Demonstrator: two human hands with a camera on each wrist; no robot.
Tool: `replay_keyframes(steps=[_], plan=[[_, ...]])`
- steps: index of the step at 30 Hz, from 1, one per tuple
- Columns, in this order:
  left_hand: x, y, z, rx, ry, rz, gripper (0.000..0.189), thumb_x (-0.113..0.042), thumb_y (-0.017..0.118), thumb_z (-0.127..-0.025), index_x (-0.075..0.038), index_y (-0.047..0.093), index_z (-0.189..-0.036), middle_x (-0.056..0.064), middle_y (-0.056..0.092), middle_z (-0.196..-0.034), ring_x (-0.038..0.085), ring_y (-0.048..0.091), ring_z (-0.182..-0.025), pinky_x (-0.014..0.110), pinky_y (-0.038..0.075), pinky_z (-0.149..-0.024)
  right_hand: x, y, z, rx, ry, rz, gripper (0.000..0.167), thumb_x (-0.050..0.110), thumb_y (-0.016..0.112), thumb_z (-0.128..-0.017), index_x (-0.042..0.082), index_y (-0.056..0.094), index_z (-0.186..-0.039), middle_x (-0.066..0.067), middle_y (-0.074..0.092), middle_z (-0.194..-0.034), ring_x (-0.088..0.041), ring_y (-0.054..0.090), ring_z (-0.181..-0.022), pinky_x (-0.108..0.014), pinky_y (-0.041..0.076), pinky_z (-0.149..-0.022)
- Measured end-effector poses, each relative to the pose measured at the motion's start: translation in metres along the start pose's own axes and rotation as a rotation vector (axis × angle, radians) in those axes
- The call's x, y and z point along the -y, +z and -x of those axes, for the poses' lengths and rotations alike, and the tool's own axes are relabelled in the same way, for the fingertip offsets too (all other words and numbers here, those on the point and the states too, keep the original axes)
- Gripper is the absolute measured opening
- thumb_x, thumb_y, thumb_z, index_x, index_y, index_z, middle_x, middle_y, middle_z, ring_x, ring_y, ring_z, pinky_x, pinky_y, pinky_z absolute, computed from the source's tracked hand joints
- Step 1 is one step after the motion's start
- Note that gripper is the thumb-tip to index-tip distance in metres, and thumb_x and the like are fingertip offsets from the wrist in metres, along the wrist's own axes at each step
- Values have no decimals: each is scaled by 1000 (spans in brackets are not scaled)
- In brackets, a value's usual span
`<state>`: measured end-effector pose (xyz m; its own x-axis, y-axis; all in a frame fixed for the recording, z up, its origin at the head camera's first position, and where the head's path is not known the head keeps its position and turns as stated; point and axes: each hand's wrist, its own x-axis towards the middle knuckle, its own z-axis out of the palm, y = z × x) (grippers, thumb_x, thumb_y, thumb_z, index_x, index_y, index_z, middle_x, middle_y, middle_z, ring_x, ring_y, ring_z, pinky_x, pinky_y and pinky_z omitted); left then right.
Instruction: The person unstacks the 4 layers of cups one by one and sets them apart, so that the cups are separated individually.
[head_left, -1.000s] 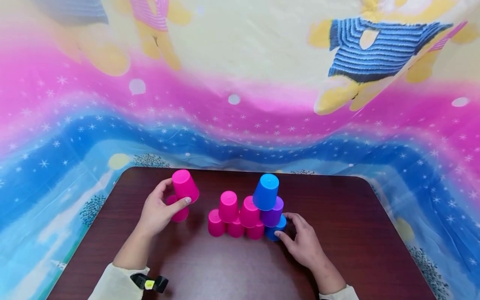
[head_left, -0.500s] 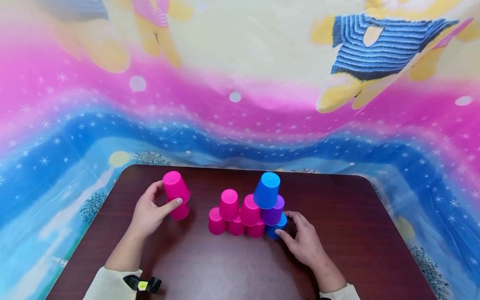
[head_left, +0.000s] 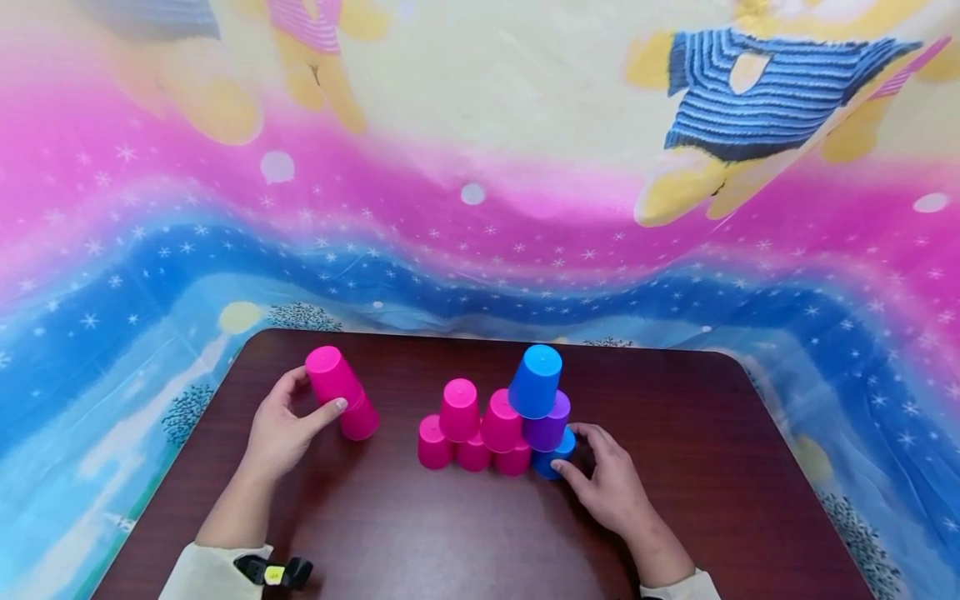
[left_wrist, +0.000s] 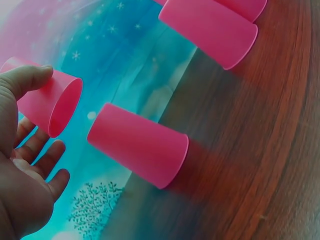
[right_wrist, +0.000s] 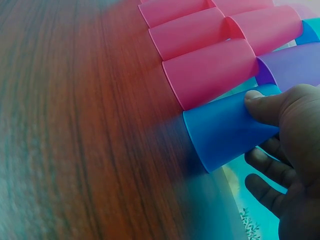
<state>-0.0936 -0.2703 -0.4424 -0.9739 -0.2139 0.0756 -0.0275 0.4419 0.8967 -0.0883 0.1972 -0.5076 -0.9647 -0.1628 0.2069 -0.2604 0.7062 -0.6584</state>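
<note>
A pink cup (head_left: 330, 375), upside down and tilted, is held between the thumb and fingers of my left hand (head_left: 281, 429). In the left wrist view, a gap separates this raised cup (left_wrist: 47, 97) from a second pink cup (left_wrist: 140, 145), which stands upside down on the table. My right hand (head_left: 611, 483) grips the dark blue cup (right_wrist: 227, 125) at the right end of a cup pyramid's bottom row. Pink cups (head_left: 435, 443) fill the remainder of that row. Above sit two pink cups (head_left: 459, 410) and a purple cup (head_left: 546, 427), topped by a lighter blue cup (head_left: 536, 382).
Everything stands on a dark brown wooden table (head_left: 420, 550) with rounded far corners. A colourful printed cloth (head_left: 480, 250) hangs behind and around it. Bare tabletop separates the lone pink cup from the pyramid.
My left hand has shifted left with its pink cup, baring more of the standing pink cup below. My right hand stays on the dark blue cup, and the pyramid has kept its shape.
</note>
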Motion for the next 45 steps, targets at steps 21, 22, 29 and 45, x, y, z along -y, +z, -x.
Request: replay_keyframes(steps=[21,22,29,45], plan=[[31,-14,3,-69,-63,-14,78,-41,81,-91,-11,44,-154,14,54,-143,30,50,-128,14,51,-76,-1,1,1,4,8,-9,55,24,85,-88,14,58,-135,-3,65,-124,-28,67,-112,-51,59,-92],[32,-14,3,-72,-66,-13,78,-40,81,-91,-12,44,-154,13,54,-143,29,50,-127,14,52,-76,-1,1,2,5,9,-10,55,25,85,-88,14,58,-135,-3,65,-125,-28,67,-112,-52,59,-92],[39,-17,2,-94,-73,-29,77,-40,80,-92,-12,44,-154,12,54,-142,25,49,-125,14,51,-76,-2,0,2,4,4,-5,55,25,85,-88,14,58,-135,-4,64,-124,-28,67,-111,-51,59,-91],[56,-13,-1,-64,-143,-47,86,-41,81,-91,-9,37,-157,20,46,-154,43,42,-142,63,44,-108,-2,1,-1,3,2,3,56,25,85,-88,15,58,-135,-4,64,-125,-28,67,-112,-52,59,-92]])
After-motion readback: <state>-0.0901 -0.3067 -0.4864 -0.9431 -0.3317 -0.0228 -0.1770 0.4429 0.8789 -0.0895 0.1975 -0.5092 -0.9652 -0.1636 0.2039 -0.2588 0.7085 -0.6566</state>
